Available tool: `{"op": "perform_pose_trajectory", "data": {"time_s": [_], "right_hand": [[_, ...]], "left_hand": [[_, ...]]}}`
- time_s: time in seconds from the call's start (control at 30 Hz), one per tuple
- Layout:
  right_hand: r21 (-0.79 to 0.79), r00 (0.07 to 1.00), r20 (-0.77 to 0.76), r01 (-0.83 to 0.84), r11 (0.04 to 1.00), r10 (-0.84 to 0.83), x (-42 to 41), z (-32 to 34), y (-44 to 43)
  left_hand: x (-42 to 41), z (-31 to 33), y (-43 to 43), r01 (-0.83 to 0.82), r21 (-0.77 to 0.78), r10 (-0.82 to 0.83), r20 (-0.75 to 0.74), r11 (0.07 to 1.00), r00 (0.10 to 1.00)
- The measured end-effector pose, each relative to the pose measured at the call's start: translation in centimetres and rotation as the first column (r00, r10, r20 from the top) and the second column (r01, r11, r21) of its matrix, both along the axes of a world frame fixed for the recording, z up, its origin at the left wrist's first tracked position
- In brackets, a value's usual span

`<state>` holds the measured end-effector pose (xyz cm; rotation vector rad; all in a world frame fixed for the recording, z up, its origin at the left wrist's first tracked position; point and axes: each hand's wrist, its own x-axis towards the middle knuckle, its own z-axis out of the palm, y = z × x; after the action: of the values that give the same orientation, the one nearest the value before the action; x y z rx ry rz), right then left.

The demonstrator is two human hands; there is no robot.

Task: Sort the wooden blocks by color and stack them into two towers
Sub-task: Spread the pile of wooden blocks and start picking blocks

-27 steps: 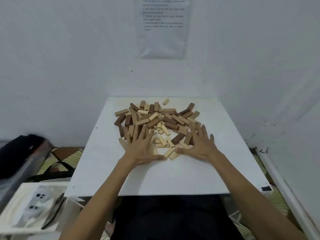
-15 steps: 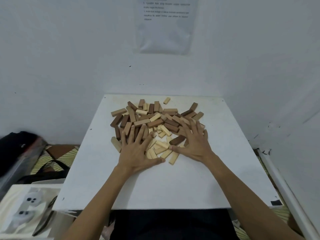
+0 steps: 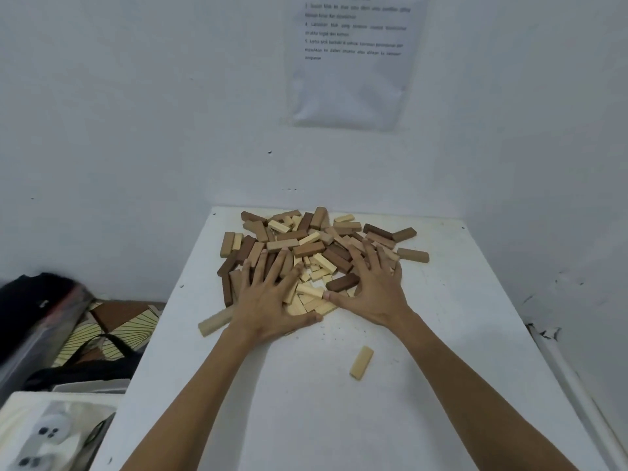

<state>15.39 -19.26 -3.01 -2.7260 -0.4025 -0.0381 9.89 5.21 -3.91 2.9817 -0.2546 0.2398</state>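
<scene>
A loose pile of wooden blocks [image 3: 316, 246], pale and dark brown mixed, lies at the far end of the white table [image 3: 441, 385]. My left hand [image 3: 268, 300] lies flat on the pile's near left part with fingers spread. My right hand [image 3: 373, 290] presses on the near right part, fingers spread over the blocks. Neither hand grips a block. One pale block [image 3: 362, 363] lies alone on the table, nearer to me than the pile. Another pale block [image 3: 214, 321] sticks out left of my left wrist.
White walls close in behind and to the right of the table, with a printed sheet [image 3: 353, 59] taped above it. Left of the table are a black bag [image 3: 37, 300], patterned fabric [image 3: 112, 328] and a white box [image 3: 51, 433] on the floor.
Both hands slid away from me across the pile, pushing blocks toward the wall. One pale block was left behind near me, and another came loose at the left.
</scene>
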Motion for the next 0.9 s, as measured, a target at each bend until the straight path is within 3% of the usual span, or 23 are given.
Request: {"op": "perform_pose_trajectory", "data": {"time_s": [0.23, 0.67, 0.9], "right_hand": [[0.019, 0.998, 0.048, 0.037, 0.999, -0.037, 2.3, -0.5, 1.7], [-0.021, 0.999, -0.036, 0.03, 0.999, -0.031, 3.6, 1.0, 2.0], [0.028, 0.998, -0.064, -0.015, 0.999, 0.017, 0.4, 2.6, 1.4]], "left_hand": [[3.4, 0.0, 2.0, -0.002, -0.025, 0.002, 0.001, 1.0, 1.0], [4.9, 1.5, 1.9, -0.02, -0.006, 0.02, -0.044, 1.0, 0.999], [1.9, 2.6, 2.5, 0.023, -0.03, -0.022, 0.055, 0.999, 0.998]]}}
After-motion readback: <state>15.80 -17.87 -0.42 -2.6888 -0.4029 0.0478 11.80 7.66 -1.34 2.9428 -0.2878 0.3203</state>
